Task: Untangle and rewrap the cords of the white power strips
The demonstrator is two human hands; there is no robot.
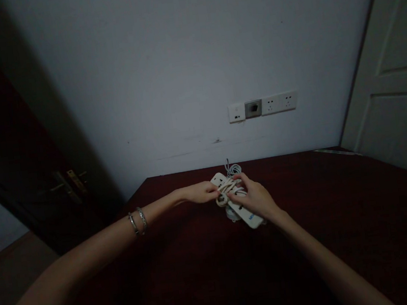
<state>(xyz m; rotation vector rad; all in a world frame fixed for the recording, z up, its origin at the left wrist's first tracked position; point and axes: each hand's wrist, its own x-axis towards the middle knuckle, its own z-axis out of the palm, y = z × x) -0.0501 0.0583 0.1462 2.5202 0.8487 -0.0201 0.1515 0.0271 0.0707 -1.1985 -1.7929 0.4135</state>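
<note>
A white power strip [250, 217] lies slantwise on the dark red table, with its own white cord [227, 185] bundled across its middle. My left hand [201, 192] is at the left side of the bundle, its fingers closed at a loop of the cord. From the right, my right hand [254, 196] reaches over the strip, thumb and fingers curved around the bundled cord. Just behind the strip sits a coiled thin grey cable [233, 169]. Below the cord loop, a round white item [232, 213] shows partly beside the strip; its kind is unclear.
The dark red tabletop [186, 253] meets a pale wall [164, 78]. Wall sockets [275, 104] and a grey switch plate [253, 108] are set above the table. A dark door [7, 127] with a handle stands at left, and a pale panelled door [395, 79] at right.
</note>
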